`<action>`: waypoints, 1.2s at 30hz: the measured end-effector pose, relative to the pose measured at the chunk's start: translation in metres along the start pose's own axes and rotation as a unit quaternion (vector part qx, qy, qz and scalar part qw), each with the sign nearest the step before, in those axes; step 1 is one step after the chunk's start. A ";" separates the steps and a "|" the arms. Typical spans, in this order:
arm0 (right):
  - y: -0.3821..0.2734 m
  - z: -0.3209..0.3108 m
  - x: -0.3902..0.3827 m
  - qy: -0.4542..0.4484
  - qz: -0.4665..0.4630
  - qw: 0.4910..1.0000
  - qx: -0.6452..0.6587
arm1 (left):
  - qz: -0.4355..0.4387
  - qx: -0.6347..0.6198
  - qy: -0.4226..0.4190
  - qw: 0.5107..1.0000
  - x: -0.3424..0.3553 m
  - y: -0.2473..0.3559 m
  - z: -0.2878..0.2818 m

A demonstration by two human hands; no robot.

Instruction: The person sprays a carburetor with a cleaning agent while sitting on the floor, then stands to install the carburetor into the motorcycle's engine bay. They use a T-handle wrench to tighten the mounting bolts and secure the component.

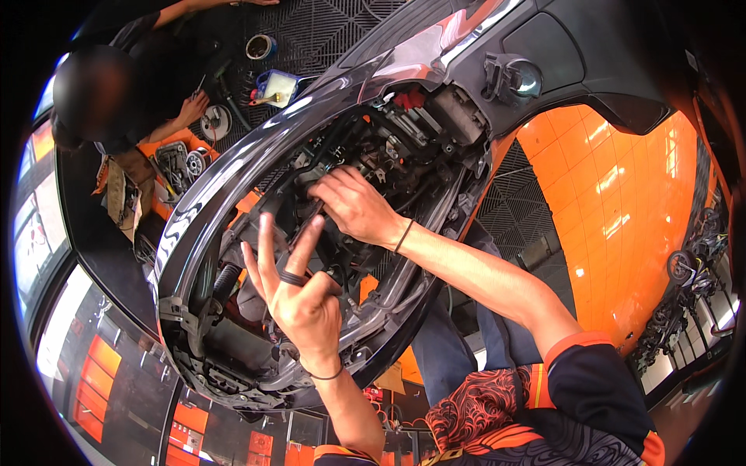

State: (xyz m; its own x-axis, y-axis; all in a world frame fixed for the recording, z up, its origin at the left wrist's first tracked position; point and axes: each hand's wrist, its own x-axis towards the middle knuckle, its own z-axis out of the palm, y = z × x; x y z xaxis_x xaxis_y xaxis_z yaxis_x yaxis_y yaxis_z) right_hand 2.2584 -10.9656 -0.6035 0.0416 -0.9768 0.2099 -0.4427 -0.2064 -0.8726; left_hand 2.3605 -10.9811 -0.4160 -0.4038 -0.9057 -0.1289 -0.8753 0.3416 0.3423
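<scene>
My left hand (pixel 299 307) is raised over the open body of a motor scooter (pixel 233 140), its fingers spread and stretched out. A black band (pixel 291 277) circles one finger of that hand. My right hand (pixel 353 203) reaches into the middle of the opening, above the engine parts (pixel 373 155). Its fingers are curled down and close together, and their tips are partly hidden, so what they grip cannot be made out. Glossy dark side panels surround the opening, and cables and hoses run inside it.
A co-worker's hand (pixel 193 109) holds a thin tool beside a round metal disc (pixel 216 122). An orange tray of mechanical parts (pixel 167 186) lies near them. Beyond the scooter are a can (pixel 261 47) and a tray with a brush (pixel 278 87). An orange glossy surface (pixel 606 217) lies right.
</scene>
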 end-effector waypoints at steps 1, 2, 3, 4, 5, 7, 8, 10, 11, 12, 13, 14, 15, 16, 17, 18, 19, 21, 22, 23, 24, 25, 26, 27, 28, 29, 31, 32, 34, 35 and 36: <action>0.000 -0.001 0.001 0.018 -0.002 1.000 0.006 | 0.028 -0.008 0.007 1.000 -0.002 0.003 -0.003; 0.000 -0.002 0.001 0.022 -0.007 1.000 0.010 | 0.038 -0.136 0.045 0.989 -0.007 0.001 -0.005; 0.000 -0.001 0.002 0.025 -0.011 0.999 0.016 | -0.025 -0.198 0.126 0.972 -0.006 0.003 -0.002; -0.001 0.000 0.002 0.028 -0.016 0.999 0.022 | -0.088 -0.257 0.206 0.940 -0.007 0.008 0.001; -0.002 0.001 0.003 0.018 -0.015 0.999 0.024 | -0.160 -0.246 0.255 0.921 -0.007 0.013 0.007; 0.000 -0.001 0.001 0.010 -0.017 1.000 0.012 | -0.195 -0.185 0.167 0.949 0.000 0.011 0.013; 0.000 -0.001 0.000 0.006 -0.018 1.000 0.006 | -0.194 -0.154 0.109 0.963 -0.001 0.006 0.019; 0.001 -0.001 0.000 0.003 -0.025 1.000 -0.009 | -0.212 -0.218 0.119 0.945 0.005 0.009 0.021; 0.001 -0.001 0.000 0.001 -0.028 0.999 -0.017 | -0.138 -0.100 0.097 0.981 0.007 0.006 0.016; 0.000 -0.003 0.000 0.002 -0.021 1.000 -0.010 | -0.061 0.018 0.070 0.996 0.009 0.006 0.009; -0.001 -0.003 0.001 0.003 -0.015 1.000 -0.003 | -0.001 0.025 0.088 0.996 0.010 0.003 0.007; -0.003 -0.003 0.003 0.004 -0.008 1.000 0.004 | -0.006 -0.088 0.147 0.985 0.008 0.005 0.008; -0.003 -0.002 0.005 0.009 -0.019 1.000 -0.004 | -0.036 -0.148 0.185 0.971 0.007 0.005 0.005; -0.003 -0.002 0.005 0.008 -0.018 1.000 -0.001 | -0.067 -0.206 0.221 0.951 0.006 0.005 0.002; -0.003 -0.001 0.003 0.007 -0.016 1.000 0.002 | -0.151 -0.244 0.288 0.913 0.005 0.012 0.011; -0.003 0.000 0.004 0.010 -0.015 1.000 0.006 | -0.216 -0.143 0.251 0.933 0.010 0.021 0.009; -0.002 0.001 0.003 0.008 -0.017 1.000 0.001 | -0.229 -0.208 0.222 0.925 0.006 0.016 0.017; -0.001 0.000 0.000 0.010 -0.014 1.000 -0.001 | -0.254 -0.256 0.101 0.927 0.002 0.012 0.020; 0.000 -0.001 -0.001 0.010 -0.014 1.000 -0.004 | -0.244 -0.248 0.155 0.925 0.005 0.017 0.024; 0.001 -0.001 0.000 0.014 -0.019 1.000 -0.018 | -0.148 -0.102 0.135 0.974 0.007 0.010 0.017; 0.000 -0.001 -0.001 0.011 -0.021 1.000 -0.014 | -0.050 0.047 0.109 0.992 0.007 0.007 0.008; -0.001 -0.001 0.000 0.009 -0.022 1.000 -0.011 | -0.034 0.042 0.129 0.990 0.010 0.010 0.005; -0.001 -0.001 0.000 0.006 -0.024 1.000 -0.008 | -0.021 -0.059 0.133 0.989 0.007 0.008 0.006; -0.002 0.001 0.001 0.006 -0.023 1.000 -0.005 | -0.050 -0.131 0.152 0.978 0.010 0.010 0.005; -0.002 0.001 0.000 0.002 -0.024 1.000 -0.005 | -0.078 -0.203 0.170 0.961 0.013 0.012 0.006; -0.002 0.000 -0.001 -0.003 -0.024 1.000 -0.004 | -0.136 -0.203 0.200 0.949 0.014 0.020 0.010; -0.001 0.001 -0.001 -0.002 -0.024 1.000 -0.001 | -0.236 -0.181 0.173 0.939 0.014 0.028 0.021; -0.001 -0.001 -0.003 -0.002 -0.021 1.000 -0.005 | -0.269 -0.219 0.157 0.925 0.009 0.027 0.032; -0.003 -0.003 -0.001 -0.003 -0.022 1.000 -0.008 | -0.187 -0.107 0.124 0.969 0.004 0.031 0.046; -0.003 -0.004 0.000 0.000 -0.022 1.000 -0.003 | -0.155 -0.039 0.131 0.978 -0.001 0.035 0.050; -0.004 -0.006 0.001 0.003 -0.020 1.000 0.003 | -0.124 0.029 0.135 0.983 -0.002 0.038 0.053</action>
State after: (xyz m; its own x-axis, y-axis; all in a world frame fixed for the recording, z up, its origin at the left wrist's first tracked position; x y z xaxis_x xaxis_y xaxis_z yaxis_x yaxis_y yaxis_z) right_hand 2.2550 -10.9654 -0.5975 0.0541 -0.9676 0.2467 -0.4353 -0.2452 -0.8662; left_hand 2.3143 -10.9526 -0.4525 -0.0988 -0.9937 0.0523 -0.9545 0.1095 0.2774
